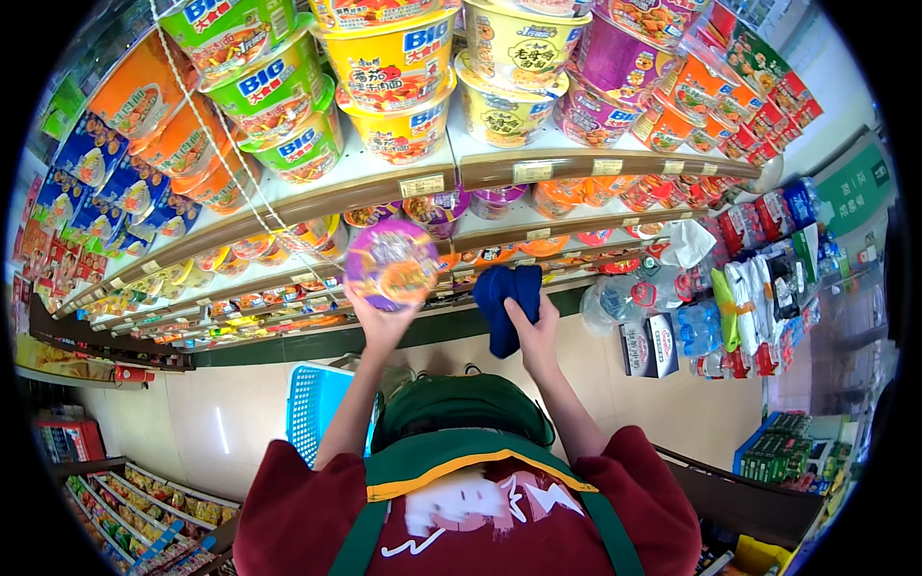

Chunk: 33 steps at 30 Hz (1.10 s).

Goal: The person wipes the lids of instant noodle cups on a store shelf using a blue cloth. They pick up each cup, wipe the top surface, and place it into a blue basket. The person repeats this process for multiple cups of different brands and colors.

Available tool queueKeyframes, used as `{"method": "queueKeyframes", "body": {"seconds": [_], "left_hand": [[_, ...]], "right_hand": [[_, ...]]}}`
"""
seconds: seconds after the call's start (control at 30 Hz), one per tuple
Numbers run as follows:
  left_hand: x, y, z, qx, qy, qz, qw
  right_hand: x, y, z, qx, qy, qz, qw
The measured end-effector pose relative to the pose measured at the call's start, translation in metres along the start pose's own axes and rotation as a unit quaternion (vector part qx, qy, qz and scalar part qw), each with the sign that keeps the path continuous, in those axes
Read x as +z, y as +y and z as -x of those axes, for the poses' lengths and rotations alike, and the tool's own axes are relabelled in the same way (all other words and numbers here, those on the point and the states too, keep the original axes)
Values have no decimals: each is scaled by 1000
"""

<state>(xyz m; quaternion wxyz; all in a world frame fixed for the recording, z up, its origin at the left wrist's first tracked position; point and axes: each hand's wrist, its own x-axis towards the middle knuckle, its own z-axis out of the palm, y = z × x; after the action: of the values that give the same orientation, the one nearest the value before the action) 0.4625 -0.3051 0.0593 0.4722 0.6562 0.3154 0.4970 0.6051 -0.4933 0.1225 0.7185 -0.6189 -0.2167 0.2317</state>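
Note:
My left hand [382,317] grips a purple instant noodle bowl [391,265], its lid turned up towards me and slightly blurred. A folded dark blue cloth [506,306] is in my right hand [531,324], the thumb lying on top of it. Both hands are in front of a store shelf [504,169]. Stacked on its upper level are green noodle bowls [277,90], yellow noodle bowls [392,68], pale yellow noodle bowls [511,108] and purple noodle bowls [623,57]. More bowls stand on the lower levels.
A blue plastic basket [313,410] is at lower left on the tiled floor. Two white strings [230,137] cross the shelf at left. To the right are large clear bottles [612,299], a black and white carton [648,345] and packs of bottles [697,327].

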Motion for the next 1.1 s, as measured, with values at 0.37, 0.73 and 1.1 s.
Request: {"method": "queueKeyframes", "body": {"seconds": [0.37,0.73,1.1], "left_hand": [[-6,37,46,127,-175,-172,961],[-13,61,30,153,-163,-105,969],[1,40,61,92,-411,-40,906]], "right_hand": [[78,-36,-11,-285,-199,337,875],[-6,-72,7,-347,-190,418,818],[51,-81,17,-417,-190,354,815]]}}
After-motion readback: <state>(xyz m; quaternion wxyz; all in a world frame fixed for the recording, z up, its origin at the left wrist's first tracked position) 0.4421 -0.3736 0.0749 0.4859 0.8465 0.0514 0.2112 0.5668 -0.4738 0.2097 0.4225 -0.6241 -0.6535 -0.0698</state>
